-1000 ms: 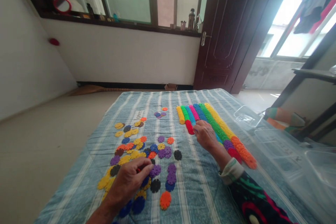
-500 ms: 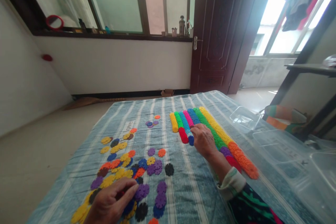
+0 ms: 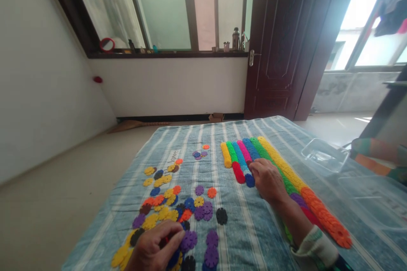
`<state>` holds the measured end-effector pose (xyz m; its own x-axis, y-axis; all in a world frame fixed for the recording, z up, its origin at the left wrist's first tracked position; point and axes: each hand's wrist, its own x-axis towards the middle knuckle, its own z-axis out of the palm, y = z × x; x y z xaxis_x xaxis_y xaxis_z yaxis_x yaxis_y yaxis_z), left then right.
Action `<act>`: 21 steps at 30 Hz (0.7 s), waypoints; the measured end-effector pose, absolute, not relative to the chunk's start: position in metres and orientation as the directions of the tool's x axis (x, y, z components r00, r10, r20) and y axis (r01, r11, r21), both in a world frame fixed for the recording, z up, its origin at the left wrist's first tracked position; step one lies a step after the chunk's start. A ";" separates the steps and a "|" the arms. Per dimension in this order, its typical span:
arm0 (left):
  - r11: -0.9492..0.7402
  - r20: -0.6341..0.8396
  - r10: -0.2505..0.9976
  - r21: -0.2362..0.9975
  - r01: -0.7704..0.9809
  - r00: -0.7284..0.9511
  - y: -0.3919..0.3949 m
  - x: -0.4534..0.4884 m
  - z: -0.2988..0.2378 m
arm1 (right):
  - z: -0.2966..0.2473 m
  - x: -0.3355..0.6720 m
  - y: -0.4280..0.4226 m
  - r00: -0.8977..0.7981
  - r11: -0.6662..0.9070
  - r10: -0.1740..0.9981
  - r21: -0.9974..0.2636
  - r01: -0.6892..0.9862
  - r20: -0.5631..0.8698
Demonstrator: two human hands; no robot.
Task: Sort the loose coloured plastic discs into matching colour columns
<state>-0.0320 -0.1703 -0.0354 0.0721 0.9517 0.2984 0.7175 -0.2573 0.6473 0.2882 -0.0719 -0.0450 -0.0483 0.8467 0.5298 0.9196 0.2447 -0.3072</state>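
Note:
My left hand (image 3: pixel 155 245) is closed at the near edge of a loose spread of notched plastic discs. A bit of red shows inside its curled fingers, mostly hidden. Purple discs (image 3: pixel 189 240) lie right at its fingertips, and yellow discs (image 3: pixel 151 221) are just beyond it. My right hand (image 3: pixel 269 180) pinches a dark brown disc (image 3: pixel 249 164) at the near end of the pink row (image 3: pixel 243 149) of overlapping discs. Beside it are a blue row (image 3: pixel 239 152) and a long green row (image 3: pixel 276 169), the latter partly covered by the hand and forearm.
A striped blue cloth (image 3: pixel 178 135) covers the table. Single discs, such as a black disc (image 3: pixel 221 216), lie between the pile and the rows. Along the right edge stand clear plastic containers (image 3: pixel 324 154). A long yellow row (image 3: pixel 280 163) ends in orange discs (image 3: pixel 327 218).
The whole view has shifted, so the table and both hands appear further right and slightly lower. Both hands keep nearly the same places relative to the discs.

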 end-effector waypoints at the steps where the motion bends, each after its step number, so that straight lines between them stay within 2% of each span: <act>1: -0.259 0.275 0.956 0.645 0.719 0.098 -0.171 -0.033 -0.036 | -0.045 0.289 -0.072 -0.053 0.251 0.845 -0.307 0.918 0.532; 4: -0.283 0.235 0.957 0.631 0.723 0.169 -0.170 -0.034 -0.038 | -0.045 0.288 -0.073 -0.073 0.272 0.845 -0.307 0.912 0.530; 15: -0.306 0.236 0.950 0.594 0.744 0.203 -0.171 -0.033 -0.037 | -0.048 0.278 -0.077 -0.084 0.275 0.872 -0.342 0.899 0.483; 21: -0.316 0.258 0.946 0.587 0.745 0.198 -0.170 -0.034 -0.038 | -0.060 0.258 -0.082 -0.135 0.325 0.823 -0.262 0.909 0.552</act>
